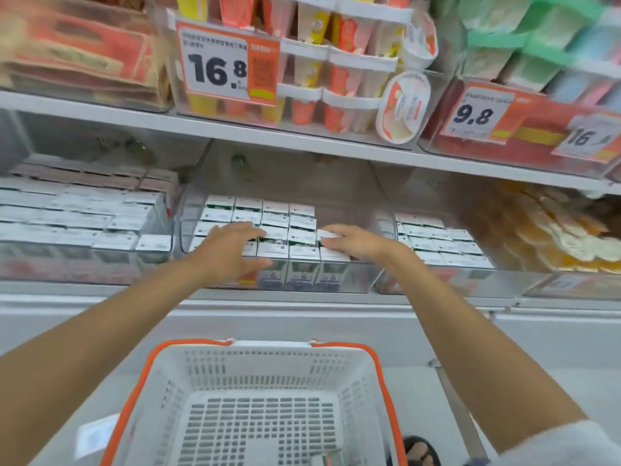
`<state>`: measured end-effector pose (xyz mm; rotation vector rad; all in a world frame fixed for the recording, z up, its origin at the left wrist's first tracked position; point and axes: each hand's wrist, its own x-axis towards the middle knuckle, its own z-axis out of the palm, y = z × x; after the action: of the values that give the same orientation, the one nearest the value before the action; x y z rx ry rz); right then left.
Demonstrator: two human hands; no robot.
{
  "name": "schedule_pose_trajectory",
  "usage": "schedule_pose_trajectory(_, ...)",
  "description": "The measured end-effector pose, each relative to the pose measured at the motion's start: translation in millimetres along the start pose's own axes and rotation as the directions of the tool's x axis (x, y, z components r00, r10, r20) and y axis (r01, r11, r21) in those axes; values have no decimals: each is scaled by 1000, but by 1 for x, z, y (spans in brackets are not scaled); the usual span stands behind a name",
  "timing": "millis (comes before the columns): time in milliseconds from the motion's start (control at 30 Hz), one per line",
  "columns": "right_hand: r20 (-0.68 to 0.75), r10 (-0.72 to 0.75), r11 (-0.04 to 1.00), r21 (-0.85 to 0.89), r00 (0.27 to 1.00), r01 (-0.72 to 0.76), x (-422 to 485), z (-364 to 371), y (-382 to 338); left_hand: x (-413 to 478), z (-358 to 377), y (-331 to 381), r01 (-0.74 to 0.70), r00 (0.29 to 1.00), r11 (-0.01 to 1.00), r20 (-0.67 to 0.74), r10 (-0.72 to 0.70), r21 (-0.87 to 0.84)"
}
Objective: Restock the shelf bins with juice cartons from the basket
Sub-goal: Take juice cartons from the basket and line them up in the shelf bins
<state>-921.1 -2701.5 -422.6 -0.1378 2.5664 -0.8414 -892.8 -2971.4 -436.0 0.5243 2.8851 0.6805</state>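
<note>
The small white-topped juice cartons [275, 237] stand packed in tight rows inside the middle clear plastic shelf bin [364, 279], filling its front and leaving bare room at the back and along its right side. The left hand [232, 252] lies flat over the front-left cartons, fingers spread and loosely extended, gripping nothing. The right hand [353, 242] rests palm down on the front-right cartons, fingers curled lightly against one carton's top edge; whether it grips that carton I cannot tell. Clear bins on either side hold similar boxy cartons, their walls just beside the middle bin. The flat white shelf board [302, 137] overhead leaves a low gap above the carton tops. Below, the white slotted plastic basket [262, 364] with orange handles sits nearly empty.
</note>
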Motion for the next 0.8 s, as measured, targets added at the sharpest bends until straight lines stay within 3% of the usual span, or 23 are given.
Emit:
schedule_pose_trajectory(67, 17, 0, 994, 108, 1000, -2, -9, 3, -4, -5, 3, 3, -58, 995, 998, -81, 57, -20)
schedule_pose_trajectory(133, -197, -74, 990, 100, 978, 96, -21, 7, -9, -12, 7, 11, -108, 976, 992, -196, 93, -69)
schedule_pose_trajectory(233, -556, -247, 949, 26, 793, 314, -49, 29, -19, -31, 16, 25, -200, 923, 977, -348, 162, -74)
schedule_pose_trajectory(300, -606, -286, 917, 50, 742, 395, -69, 55, -17, -48, 31, 29, -274, 902, 960, -362, 236, -56)
schedule_pose_trajectory(400, -417, -239, 934, 148, 877, 325, -87, 110, 12, -75, 73, 19, -263, 948, 953, -226, 226, -151)
schedule_pose_trajectory(467, -207, -151, 970, 155, 967, 185, -92, 156, 47, -96, 107, 1, -160, 986, 955, -81, 144, -249)
schedule_pose_trajectory(533, -21, -38, 991, 129, 999, 40, -94, 202, 87, -115, 142, -23, -43, 997, 946, 48, 61, -320)
schedule_pose_trajectory(667, 250, 176, 982, 25, 952, -188, -92, 280, 158, -141, 193, -63, 162, 980, 885, 174, -93, -436)
schedule_pose_trajectory(800, 362, 290, 957, -102, 886, -271, -80, 342, 200, -150, 226, -88, 345, 934, 795, 268, -237, -499)
